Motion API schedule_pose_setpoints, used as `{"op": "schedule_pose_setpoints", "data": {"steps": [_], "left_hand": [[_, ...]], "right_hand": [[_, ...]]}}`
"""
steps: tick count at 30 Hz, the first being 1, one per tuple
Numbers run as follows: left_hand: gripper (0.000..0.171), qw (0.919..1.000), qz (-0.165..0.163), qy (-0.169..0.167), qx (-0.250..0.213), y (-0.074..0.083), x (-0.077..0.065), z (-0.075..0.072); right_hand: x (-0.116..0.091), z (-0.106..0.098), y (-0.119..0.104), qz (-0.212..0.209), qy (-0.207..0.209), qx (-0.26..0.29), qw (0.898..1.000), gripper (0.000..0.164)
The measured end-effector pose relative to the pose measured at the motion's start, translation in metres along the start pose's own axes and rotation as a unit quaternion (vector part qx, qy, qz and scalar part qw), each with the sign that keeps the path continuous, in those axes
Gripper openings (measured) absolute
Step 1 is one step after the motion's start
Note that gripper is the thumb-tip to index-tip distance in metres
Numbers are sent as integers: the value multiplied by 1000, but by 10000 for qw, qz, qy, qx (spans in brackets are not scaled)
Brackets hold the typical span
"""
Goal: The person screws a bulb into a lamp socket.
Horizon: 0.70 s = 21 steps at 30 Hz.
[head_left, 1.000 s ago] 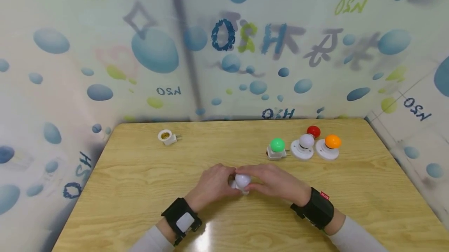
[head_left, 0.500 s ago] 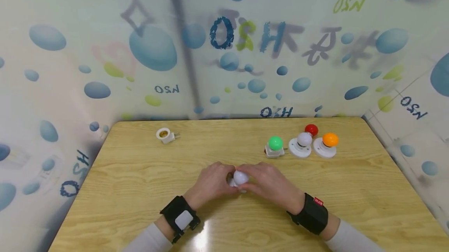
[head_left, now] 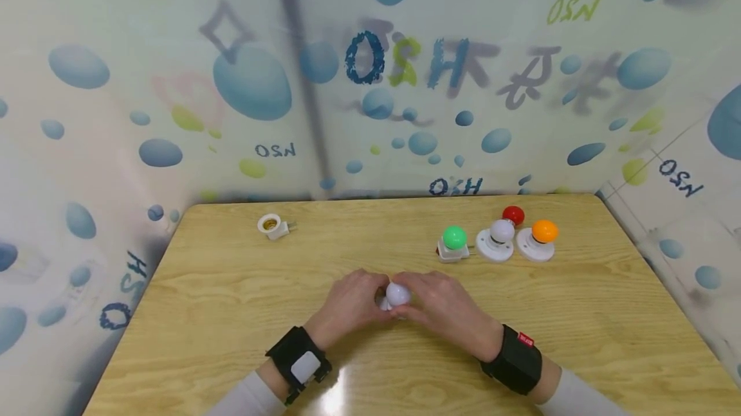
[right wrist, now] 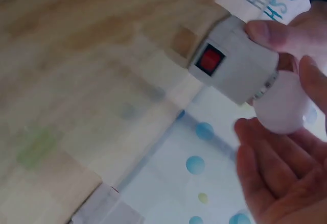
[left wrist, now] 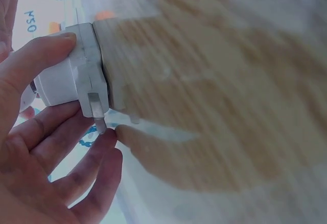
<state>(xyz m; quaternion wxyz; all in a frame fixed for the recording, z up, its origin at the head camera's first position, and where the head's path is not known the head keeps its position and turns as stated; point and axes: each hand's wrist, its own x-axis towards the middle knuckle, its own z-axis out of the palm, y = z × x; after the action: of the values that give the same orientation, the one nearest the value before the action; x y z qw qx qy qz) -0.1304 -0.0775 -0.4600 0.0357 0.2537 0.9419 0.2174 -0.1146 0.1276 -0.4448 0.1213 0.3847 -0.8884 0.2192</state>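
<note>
My left hand [head_left: 354,300] holds a white plug-in lamp socket [left wrist: 71,66] low over the middle of the table. Its thumb and fingers grip the socket's sides, and the metal prong shows below in the left wrist view. A red rocker switch [right wrist: 210,59] sits on the socket's face. My right hand [head_left: 442,303] has its thumb and fingers around a round white light bulb [head_left: 397,294]. In the right wrist view the bulb [right wrist: 281,104] stands in the socket's mouth, a strip of its metal thread showing.
On the wooden table [head_left: 231,339], another plug-in socket [head_left: 272,226] lies at the back left. At the back right stand a green bulb [head_left: 455,237] in a plug-in socket, white [head_left: 502,231] and orange [head_left: 545,231] bulbs on round bases, and a red bulb [head_left: 513,215]. A patterned wall borders the table.
My right hand has turned slightly around the bulb, its fingers drawn in closer. My left hand keeps the socket in nearly the same place. The head view has shifted a little.
</note>
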Motion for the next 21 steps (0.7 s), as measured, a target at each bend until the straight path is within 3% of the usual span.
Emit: {"op": "schedule_pose_setpoints", "data": {"steps": [5, 9, 21], "left_hand": [[45, 10000, 64, 11, 73, 2, 0, 1], [44, 9999, 71, -20, 112, 2, 0, 0], [44, 9999, -24, 113, 123, 5, -2, 5]], "right_hand": [[-2, -6, -1, 316, -349, 327, 9984, 59], [-5, -8, -1, 456, -574, 462, 9962, 53], [-5, -9, 0, 540, -669, 501, 9950, 45]]}}
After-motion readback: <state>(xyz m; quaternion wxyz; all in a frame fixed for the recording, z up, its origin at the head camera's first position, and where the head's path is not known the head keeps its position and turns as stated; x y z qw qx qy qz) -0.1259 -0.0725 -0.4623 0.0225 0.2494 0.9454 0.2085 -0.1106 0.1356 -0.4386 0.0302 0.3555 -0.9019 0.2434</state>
